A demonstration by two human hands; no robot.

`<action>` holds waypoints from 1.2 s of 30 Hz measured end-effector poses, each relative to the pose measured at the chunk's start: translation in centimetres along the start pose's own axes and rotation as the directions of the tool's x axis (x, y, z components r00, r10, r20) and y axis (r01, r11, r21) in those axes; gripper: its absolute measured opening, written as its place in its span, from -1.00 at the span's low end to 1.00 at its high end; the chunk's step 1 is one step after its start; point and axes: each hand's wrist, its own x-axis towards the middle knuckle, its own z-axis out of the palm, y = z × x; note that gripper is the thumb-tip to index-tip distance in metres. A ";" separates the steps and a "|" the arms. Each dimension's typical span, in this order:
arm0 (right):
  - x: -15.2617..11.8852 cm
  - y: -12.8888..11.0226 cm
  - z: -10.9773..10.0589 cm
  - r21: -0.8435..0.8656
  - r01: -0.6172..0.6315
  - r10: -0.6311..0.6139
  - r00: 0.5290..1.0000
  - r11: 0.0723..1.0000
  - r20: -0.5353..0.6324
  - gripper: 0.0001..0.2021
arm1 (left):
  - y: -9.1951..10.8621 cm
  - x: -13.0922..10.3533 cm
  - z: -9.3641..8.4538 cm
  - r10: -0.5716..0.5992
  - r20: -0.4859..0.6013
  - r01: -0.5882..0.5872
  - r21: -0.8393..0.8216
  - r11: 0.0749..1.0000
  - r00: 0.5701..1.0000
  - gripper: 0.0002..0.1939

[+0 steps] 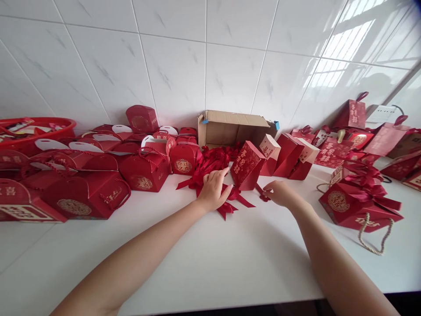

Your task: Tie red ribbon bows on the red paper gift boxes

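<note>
Red box (246, 169) between left grip (213, 192), spread on ribbons (213, 163), and right grip (279, 193), pinching strip (262, 194).

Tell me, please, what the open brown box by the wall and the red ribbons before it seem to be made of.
The open brown rectangular box looks like matte cardboard, judging by its plain tan surface and uneven top edge. The tangled red ribbons seem satin-like, perhaps synthetic, as their folds shine softly.

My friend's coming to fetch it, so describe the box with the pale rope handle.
On the white counter, look right of the person's right hand. The red box nearest the front there has a round gold emblem. Unlike the neighbouring boxes, it has a pale rope loop drooping from its front onto the counter.
</note>
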 end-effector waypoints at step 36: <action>-2.7 -4.2 0.9 0.967 0.223 -0.441 0.861 -0.120 -0.253 -0.56 | 4.0 0.4 -2.0 0.054 -0.287 -0.103 -0.161 0.982 0.956 -0.80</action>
